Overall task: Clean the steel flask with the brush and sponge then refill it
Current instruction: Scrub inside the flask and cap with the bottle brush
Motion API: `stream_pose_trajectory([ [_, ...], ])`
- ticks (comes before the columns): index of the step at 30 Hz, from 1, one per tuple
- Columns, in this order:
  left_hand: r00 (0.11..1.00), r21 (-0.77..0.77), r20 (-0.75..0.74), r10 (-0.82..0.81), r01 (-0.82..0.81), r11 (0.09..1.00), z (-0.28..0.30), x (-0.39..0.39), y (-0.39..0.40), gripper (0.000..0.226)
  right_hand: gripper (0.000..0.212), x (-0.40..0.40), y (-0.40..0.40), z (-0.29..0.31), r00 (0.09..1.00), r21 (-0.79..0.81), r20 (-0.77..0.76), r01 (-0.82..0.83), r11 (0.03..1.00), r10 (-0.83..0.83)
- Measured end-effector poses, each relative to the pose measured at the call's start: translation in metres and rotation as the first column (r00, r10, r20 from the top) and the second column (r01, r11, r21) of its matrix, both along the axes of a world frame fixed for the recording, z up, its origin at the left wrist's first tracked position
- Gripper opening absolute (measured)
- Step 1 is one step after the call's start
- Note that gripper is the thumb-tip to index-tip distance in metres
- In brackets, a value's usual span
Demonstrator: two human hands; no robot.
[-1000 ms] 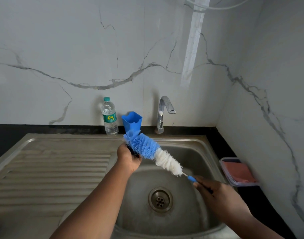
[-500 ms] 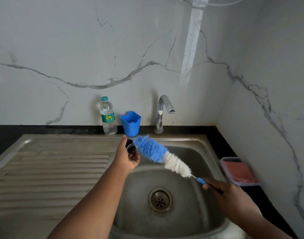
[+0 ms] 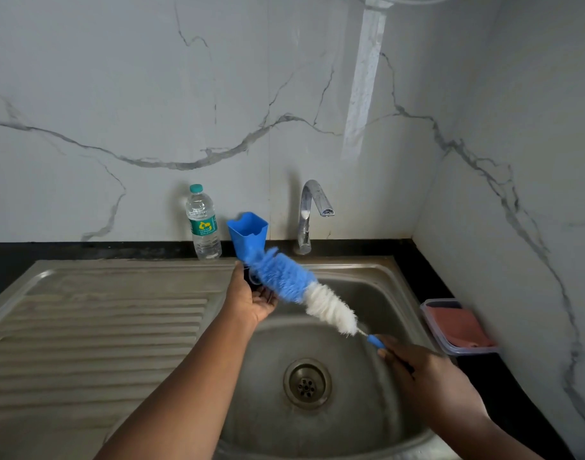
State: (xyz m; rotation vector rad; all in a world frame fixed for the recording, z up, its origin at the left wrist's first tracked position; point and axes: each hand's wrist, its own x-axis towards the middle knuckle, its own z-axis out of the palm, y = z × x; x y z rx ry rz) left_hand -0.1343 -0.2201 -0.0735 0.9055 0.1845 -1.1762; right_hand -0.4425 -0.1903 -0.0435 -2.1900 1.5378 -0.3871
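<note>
We hold our work over the sink [image 3: 377,270] so drips fall into the basin. Our left hand [image 3: 251,300] is curled around a small dark piece [image 3: 251,277], probably the flask's cap; the flask itself is not visible. Our right hand [image 3: 423,366] is closed on the brush [image 3: 301,290] handle, its blue bristles pressed against that piece.

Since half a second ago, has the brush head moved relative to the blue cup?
Yes. The brush head has shifted back left, and its blue tip now overlaps the blue cup base again.
</note>
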Motion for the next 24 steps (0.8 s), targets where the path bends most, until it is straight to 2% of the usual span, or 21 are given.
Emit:
stream_pose_trajectory([
  [2, 1.0, -0.042, 0.004, -0.03, 0.03, 0.999, 0.002, -0.002, -0.001, 0.047, 0.03, 0.002, 0.001, -0.003, 1.0, -0.013, -0.007, -0.018, 1.0, 0.018],
  [6, 1.0, 0.038, -0.028, -0.002, 0.003, 0.999, 0.004, -0.014, -0.004, 0.05, 0.03, 0.006, -0.004, -0.004, 1.0, 0.028, 0.004, 0.008, 1.0, -0.008],
  [9, 1.0, 0.009, -0.012, -0.027, 0.027, 1.0, 0.006, -0.015, -0.005, 0.037, 0.026, 0.008, 0.0, -0.001, 0.999, -0.001, 0.041, -0.006, 1.0, 0.006],
  [12, 0.999, 0.013, -0.022, -0.036, 0.037, 0.999, 0.01, -0.019, -0.002, 0.037, 0.027, 0.006, 0.0, 0.0, 0.999, 0.015, 0.048, -0.003, 1.0, 0.002],
  [15, 0.998, -0.031, -0.042, -0.035, 0.033, 0.999, 0.013, -0.019, 0.0, 0.034, 0.039, 0.005, 0.002, -0.001, 0.998, -0.007, 0.066, -0.025, 1.0, 0.026],
  [20, 0.997, -0.019, -0.071, -0.012, 0.01, 1.0, 0.013, -0.017, 0.005, 0.027, 0.026, 0.003, 0.005, 0.001, 0.997, 0.006, 0.078, -0.01, 1.0, 0.01],
  [22, 0.998, -0.101, -0.051, -0.039, 0.034, 0.994, 0.016, -0.015, 0.007, 0.031, 0.038, 0.002, 0.008, -0.001, 0.998, -0.016, 0.06, -0.032, 0.999, 0.033],
  [24, 0.998, -0.098, -0.052, -0.043, 0.037, 0.995, 0.016, -0.014, 0.008, 0.033, 0.042, 0.001, 0.008, -0.001, 0.997, -0.016, 0.065, -0.039, 0.999, 0.04],
])
